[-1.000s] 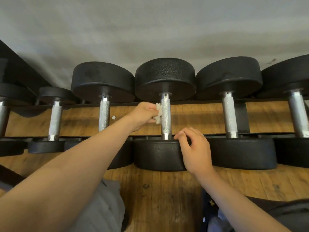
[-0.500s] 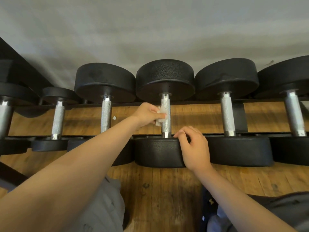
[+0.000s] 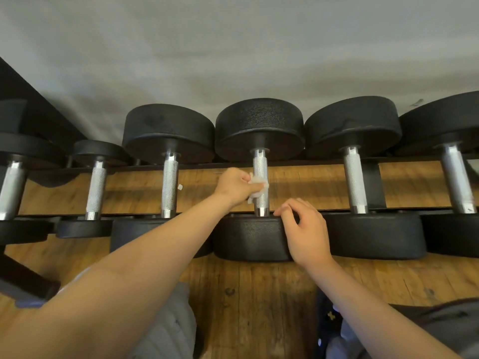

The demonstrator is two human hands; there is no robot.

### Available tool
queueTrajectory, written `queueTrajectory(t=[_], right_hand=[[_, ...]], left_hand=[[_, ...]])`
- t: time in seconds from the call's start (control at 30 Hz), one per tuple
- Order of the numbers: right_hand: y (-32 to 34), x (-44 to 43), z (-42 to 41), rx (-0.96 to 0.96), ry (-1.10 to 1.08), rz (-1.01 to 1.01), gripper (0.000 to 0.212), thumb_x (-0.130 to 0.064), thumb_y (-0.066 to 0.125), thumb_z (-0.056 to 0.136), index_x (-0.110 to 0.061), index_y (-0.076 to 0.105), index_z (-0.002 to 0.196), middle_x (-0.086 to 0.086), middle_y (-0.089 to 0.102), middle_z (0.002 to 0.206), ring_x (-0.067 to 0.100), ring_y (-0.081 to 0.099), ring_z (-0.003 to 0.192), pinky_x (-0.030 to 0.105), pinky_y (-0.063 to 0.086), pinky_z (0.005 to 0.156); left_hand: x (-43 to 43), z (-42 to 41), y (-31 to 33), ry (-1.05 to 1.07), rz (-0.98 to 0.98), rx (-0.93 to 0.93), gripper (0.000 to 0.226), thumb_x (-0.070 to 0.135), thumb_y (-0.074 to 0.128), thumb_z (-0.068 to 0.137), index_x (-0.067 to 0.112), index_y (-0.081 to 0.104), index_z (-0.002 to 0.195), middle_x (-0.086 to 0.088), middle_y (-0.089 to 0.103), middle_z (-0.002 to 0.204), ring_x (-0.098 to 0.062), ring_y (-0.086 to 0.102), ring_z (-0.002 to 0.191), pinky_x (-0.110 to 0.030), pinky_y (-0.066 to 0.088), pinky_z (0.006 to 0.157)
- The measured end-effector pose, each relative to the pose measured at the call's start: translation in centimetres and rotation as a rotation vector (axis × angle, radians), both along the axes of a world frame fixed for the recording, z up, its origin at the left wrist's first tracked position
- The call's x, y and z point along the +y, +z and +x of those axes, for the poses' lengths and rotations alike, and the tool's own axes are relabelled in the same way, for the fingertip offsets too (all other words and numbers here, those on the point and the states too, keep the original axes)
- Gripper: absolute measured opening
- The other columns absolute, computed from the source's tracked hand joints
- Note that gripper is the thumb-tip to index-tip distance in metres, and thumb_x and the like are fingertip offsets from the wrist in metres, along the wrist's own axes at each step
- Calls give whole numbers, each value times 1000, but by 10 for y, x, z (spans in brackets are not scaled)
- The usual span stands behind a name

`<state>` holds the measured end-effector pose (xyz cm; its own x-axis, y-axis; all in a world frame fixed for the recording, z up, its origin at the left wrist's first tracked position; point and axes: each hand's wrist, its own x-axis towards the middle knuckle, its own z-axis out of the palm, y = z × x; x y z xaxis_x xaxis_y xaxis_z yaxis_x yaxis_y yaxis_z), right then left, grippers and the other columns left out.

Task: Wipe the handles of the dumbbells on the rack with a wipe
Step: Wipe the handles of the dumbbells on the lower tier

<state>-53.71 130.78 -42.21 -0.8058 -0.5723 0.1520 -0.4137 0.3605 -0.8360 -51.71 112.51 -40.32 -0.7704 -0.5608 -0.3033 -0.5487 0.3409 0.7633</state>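
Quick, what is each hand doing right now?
Left hand: grips the wipe against the middle dumbbell's handle.
Right hand: holds nothing, rests on that dumbbell's near head.

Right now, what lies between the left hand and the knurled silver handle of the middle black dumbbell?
A crumpled white wipe: the left hand grips it against the knurled silver handle, with no bare gap. The head view shows it.

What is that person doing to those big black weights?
A person is cleaning dumbbells lined up on a black metal rack. Their left hand pinches a crumpled white wipe against the ridged silver handle of the middle round black dumbbell. Their right hand rests on that dumbbell's near end.
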Motion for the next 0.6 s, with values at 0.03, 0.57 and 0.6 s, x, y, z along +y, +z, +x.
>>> queueTrajectory(t=[0.03, 0.57, 0.6], right_hand=[[0, 1, 0, -5, 0, 0, 27, -27, 44, 94, -20, 63, 76, -10, 59, 77, 7, 54, 85, 29, 44, 77], [4, 2, 3, -24, 0, 25, 26, -29, 44, 92, -22, 64, 76, -10, 60, 78, 4, 54, 85, 26, 42, 74], [7, 1, 1, -50, 11, 50, 24, -27, 46, 93, -23, 65, 78, -10, 61, 80, 3, 55, 86, 25, 41, 73]], left_hand=[[-2, -6, 1, 69, 10, 56, 32, 20, 72, 87, 9, 59, 60, 0, 53, 59, -9, 49, 59, -26, 42, 67], [5, -4, 12, -78, -158, -80, 25, 30, 81, 77, 14, 62, 76, -6, 72, 90, -18, 72, 80, -41, 60, 78], [9, 2, 12, -112, -168, -106, 24, 27, 81, 78, 14, 61, 73, -7, 72, 88, -18, 72, 78, -41, 60, 78]])
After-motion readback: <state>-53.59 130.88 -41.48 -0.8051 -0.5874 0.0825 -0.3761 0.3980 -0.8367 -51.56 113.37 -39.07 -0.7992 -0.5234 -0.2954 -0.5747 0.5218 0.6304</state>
